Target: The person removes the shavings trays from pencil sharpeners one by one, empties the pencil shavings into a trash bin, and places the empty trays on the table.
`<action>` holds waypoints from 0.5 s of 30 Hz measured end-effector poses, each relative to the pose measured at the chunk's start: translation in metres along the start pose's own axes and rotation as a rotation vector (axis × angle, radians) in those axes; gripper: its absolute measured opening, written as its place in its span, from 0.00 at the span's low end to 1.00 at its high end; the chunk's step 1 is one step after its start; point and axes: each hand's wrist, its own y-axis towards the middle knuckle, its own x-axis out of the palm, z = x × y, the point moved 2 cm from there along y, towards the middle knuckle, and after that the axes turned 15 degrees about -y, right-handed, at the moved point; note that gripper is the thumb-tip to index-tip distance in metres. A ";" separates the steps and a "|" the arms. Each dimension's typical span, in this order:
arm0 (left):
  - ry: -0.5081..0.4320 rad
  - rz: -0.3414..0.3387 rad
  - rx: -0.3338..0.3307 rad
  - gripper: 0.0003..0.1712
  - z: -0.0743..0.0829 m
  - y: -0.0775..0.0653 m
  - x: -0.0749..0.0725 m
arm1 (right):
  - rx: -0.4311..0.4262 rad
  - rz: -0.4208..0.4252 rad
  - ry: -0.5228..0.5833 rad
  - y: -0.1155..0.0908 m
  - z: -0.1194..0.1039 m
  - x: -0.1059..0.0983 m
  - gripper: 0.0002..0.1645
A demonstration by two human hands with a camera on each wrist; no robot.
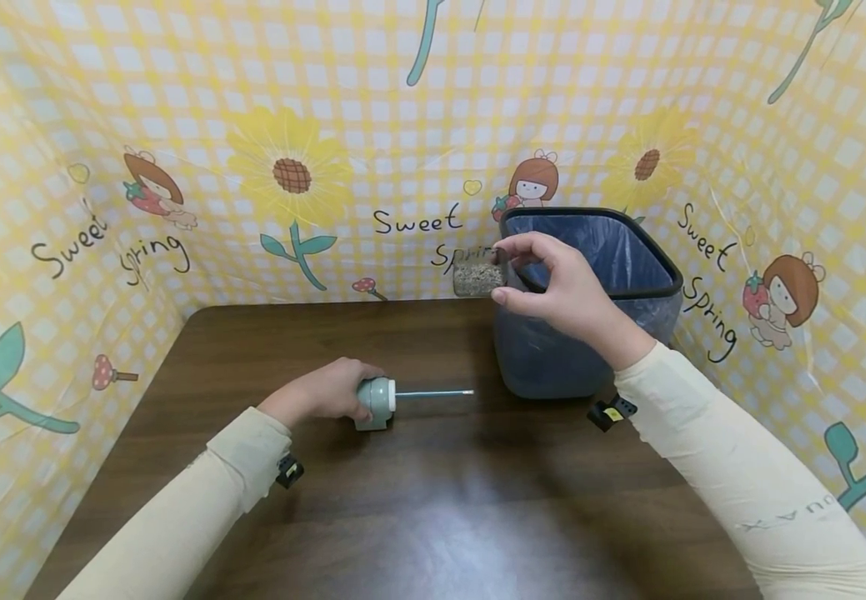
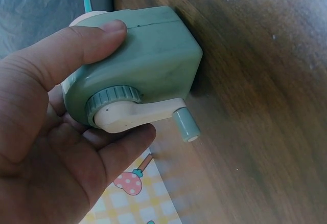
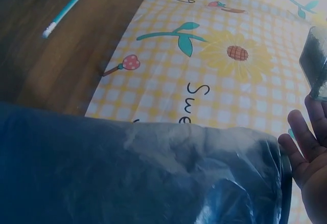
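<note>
Head view: right fingers point(image 1: 530, 244) high in a pinch on clear container point(image 1: 479, 278), left fingers point(image 1: 361, 369) low around sharpener point(image 1: 377, 397).

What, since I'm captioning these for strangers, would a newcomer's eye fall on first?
Probably the loud yellow checked cloth with its sunflowers, behind the dark wooden table. Against it, the right hand holds up a small clear container of grey-brown bits, beside the bag-lined bin at the table's back right. Lower and further left, the left hand grips a green crank sharpener with a blue-green pencil pointing out of it.
</note>
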 end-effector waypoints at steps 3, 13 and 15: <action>0.005 0.000 0.007 0.41 -0.001 0.001 0.000 | 0.008 0.000 0.007 0.002 0.001 -0.004 0.32; 0.005 0.004 -0.003 0.41 -0.001 0.000 0.001 | 0.040 0.009 -0.019 0.007 0.008 -0.015 0.31; -0.001 0.002 -0.006 0.41 0.000 0.000 0.001 | 0.047 0.011 -0.016 0.007 0.009 -0.016 0.31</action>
